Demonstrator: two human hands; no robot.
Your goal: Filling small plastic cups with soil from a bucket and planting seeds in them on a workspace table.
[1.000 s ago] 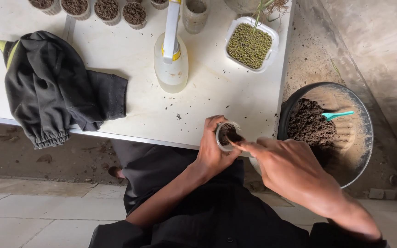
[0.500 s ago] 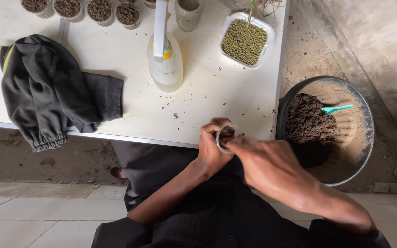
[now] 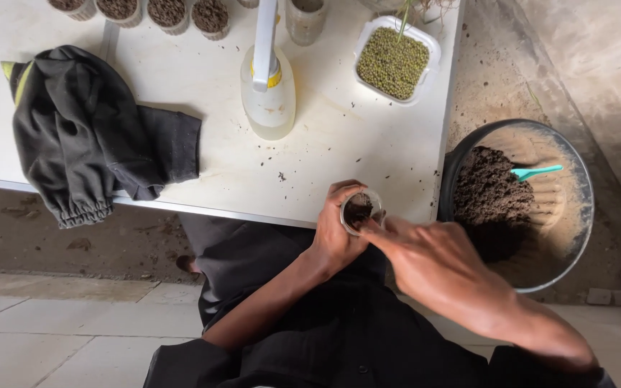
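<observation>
Holding steady since a moment before, the left hand [image 3: 336,233] stayed wrapped around a small clear cup [image 3: 360,210] at lower centre, over the white table's [image 3: 203,176] near edge. The right hand's [image 3: 436,262] fingertips [image 3: 374,226] pressed at its rim. Dark soil half filled the cup.

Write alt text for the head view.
A person's left hand holds a small clear cup of soil at the white table's edge while the right hand presses fingers into it. A bowl of soil sits right, a dark jacket left.
</observation>
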